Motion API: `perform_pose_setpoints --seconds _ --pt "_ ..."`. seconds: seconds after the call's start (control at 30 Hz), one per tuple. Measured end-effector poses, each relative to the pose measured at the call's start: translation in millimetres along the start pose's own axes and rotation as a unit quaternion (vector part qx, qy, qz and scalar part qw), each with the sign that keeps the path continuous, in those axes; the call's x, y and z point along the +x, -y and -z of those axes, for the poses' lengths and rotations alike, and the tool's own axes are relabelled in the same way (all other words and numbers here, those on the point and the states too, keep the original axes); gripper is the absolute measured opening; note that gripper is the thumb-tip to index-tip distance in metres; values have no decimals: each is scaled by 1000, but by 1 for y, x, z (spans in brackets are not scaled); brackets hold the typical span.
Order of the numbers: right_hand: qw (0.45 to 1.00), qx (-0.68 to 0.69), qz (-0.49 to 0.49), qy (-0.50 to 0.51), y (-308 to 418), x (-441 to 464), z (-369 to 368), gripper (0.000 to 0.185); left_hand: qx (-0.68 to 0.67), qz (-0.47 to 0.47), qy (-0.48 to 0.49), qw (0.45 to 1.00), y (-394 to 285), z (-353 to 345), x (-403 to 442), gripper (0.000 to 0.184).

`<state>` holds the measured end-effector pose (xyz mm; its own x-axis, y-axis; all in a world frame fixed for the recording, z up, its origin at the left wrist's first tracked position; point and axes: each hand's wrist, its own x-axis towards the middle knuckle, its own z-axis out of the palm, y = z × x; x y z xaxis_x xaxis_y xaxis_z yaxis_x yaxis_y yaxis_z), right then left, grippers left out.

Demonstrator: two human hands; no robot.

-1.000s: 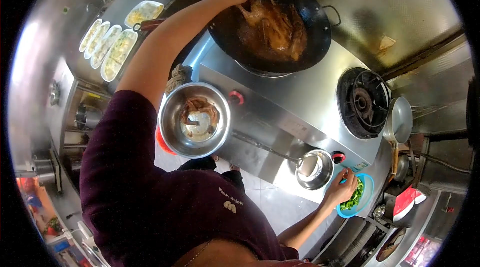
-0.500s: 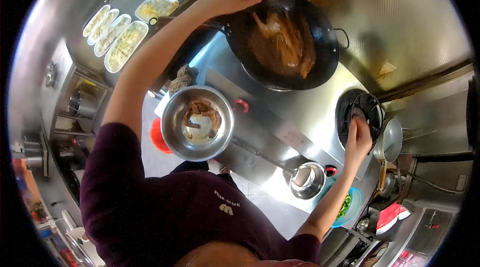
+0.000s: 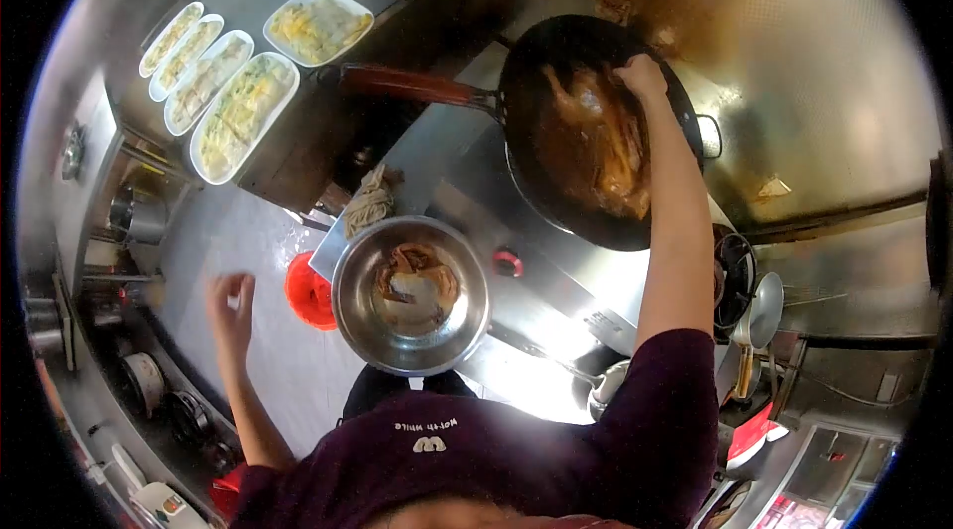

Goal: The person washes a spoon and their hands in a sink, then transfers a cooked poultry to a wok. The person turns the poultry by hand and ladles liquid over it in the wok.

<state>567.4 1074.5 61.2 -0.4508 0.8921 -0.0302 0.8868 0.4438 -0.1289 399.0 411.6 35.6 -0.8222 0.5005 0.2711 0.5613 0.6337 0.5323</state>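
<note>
My right hand (image 3: 643, 77) reaches over the black wok (image 3: 571, 35), its fingers curled closed just above the contents; what they hold, if anything, is hidden. Below it in brown sauce lies a whole bird that looks like a duck (image 3: 601, 137), with a long neck or leg part pointing up and left. My left hand (image 3: 233, 306) hangs at the left over the floor, slightly blurred, thumb and fingers apart and nothing in them. Nearest to it are a red tub (image 3: 310, 293) and a steel bowl (image 3: 472, 296) holding brown meat pieces (image 3: 417, 276).
The wok's reddish handle (image 3: 422, 83) points left. Several white oval dishes of food (image 3: 243, 117) line the left counter (image 3: 233, 8). A crumpled cloth (image 3: 369, 201) lies by the bowl. At the right are a black burner (image 3: 735, 276), a pan (image 3: 762, 311) and a partly hidden steel pot (image 3: 608, 385).
My left hand has left the wok's far rim and swung down to the left. My right hand has moved from the black burner up over the wok. The camera view has shifted.
</note>
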Motion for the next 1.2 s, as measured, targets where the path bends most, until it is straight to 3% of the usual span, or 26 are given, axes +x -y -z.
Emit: perform_pose_setpoints --seconds 0.03,0.13,0.2,0.23,0.33,0.43,0.53,0.57,0.6,0.67,0.7,0.77,0.8,0.83,0.9,0.97,1.0,1.07,1.13,1.2 --pt "1000 -8 -9 0 4 7 -6 36 -11 68 8 998 25 -4 -13 10" --pt "999 -31 -28 -13 6 24 -29 36 3 139 36 990 27 -7 -26 10" --pt "997 -52 -28 -59 5 26 -41 37 17 112 58 992 27 -13 -22 10" --pt "998 -59 -29 -15 14 15 -29 41 23 101 67 992 23 -17 -18 10" --pt "996 -61 -59 -25 14 13 -29 44 23 64 69 995 25 -29 -9 9" --pt "993 -71 -97 -10 11 17 -25 34 55 48 84 994 23 -32 -4 9" --pt "990 29 -125 -51 -6 31 -26 48 65 50 89 993 26 -33 -6 10" --pt "974 175 -146 -19 -36 57 -14 53 70 51 86 993 28 -32 -6 10" --pt "934 315 -169 16 -68 77 -10 58 76 51 88 992 31 -29 -9 10" --pt "789 614 -28 -14 -63 8 84 52 36 70 89 993 40 -27 -6 10" --pt "730 679 76 6 -76 -35 135 47 32 72 90 993 39 -24 -4 10" --pt "540 711 402 201 -107 -139 234 40 -10 91 85 992 40 -25 1 10" --pt "676 676 192 -223 -112 -200 256 36 -12 75 84 994 38 -30 7 10" --pt "635 705 303 -84 -108 -238 256 33 -16 58 83 995 35 -36 15 10" --pt "649 705 283 -31 -142 -285 240 28 -38 22 68 997 18 -46 25 9" --pt "747 650 81 -115 -151 -313 192 27 -67 -20 55 996 -5 -57 32 9" --pt "782 614 2 -108 -110 -331 168 27 -76 -42 58 994 -17 -62 35 8" --pt "811 551 -97 -174 -101 -365 133 27 -82 -99 73 989 -39 -67 34 9" --pt "635 724 -184 -196 -142 -396 88 27 -52 -119 92 987 -51 -74 29 9" --pt "584 773 -189 -157 -143 -435 58 25 -56 -135 87 985 -68 -79 21 9"
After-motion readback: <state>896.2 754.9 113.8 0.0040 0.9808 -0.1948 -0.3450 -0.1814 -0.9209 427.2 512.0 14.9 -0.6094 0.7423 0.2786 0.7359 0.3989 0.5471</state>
